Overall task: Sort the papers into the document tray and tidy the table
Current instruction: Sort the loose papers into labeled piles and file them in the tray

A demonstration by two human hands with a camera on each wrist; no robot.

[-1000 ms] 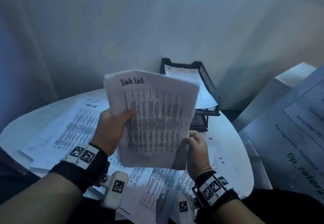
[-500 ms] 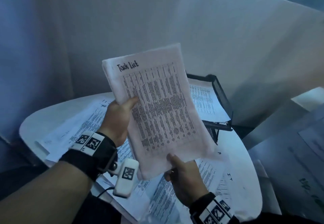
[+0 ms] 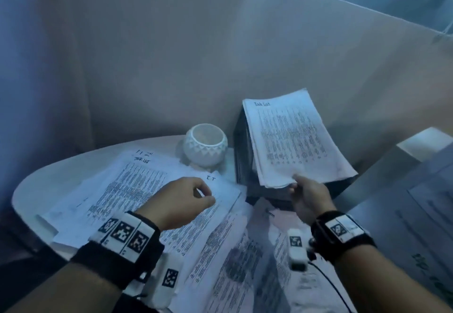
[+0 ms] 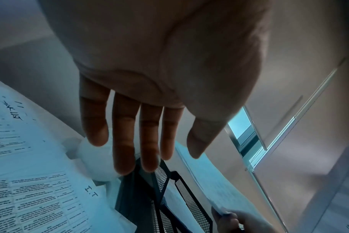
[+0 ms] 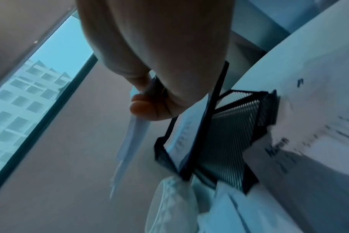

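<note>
While pinching, right hand: the right hand point(image 3: 310, 196) nips the near edge of a paper stack point(image 3: 294, 138) between thumb and curled fingers; the right wrist view shows the thumb tip point(image 5: 143, 108) pressed on the sheets.
Paper stack: several white sheets, slightly fanned at the edges, the top one headed "Task List" in handwriting above dense columns of small print; it hangs tilted over the document tray point(image 3: 241, 146), its far end higher, and whether it touches the tray I cannot tell.
Document tray: black wire mesh with a solid rim, at the far right of the counter point(image 3: 31, 185); the right wrist view shows a printed sheet point(image 5: 184, 126) already lying in its upper tier.
Left hand: the left hand point(image 3: 181, 200) hovers palm down over the loose papers point(image 3: 137, 190); the left wrist view shows its fingers point(image 4: 124, 138) straight and slightly spread, holding nothing.
Loose papers: overlapping white printed sheets cover most of the counter, one marked "I.T" by hand near the left hand, another headed "Task List" farther left.
Bowl: a small white round bowl point(image 3: 205, 144) with a faceted pattern stands just left of the tray, behind the loose papers.
Counter: white and rounded, set against a pale curtain point(image 3: 171, 55).
</note>
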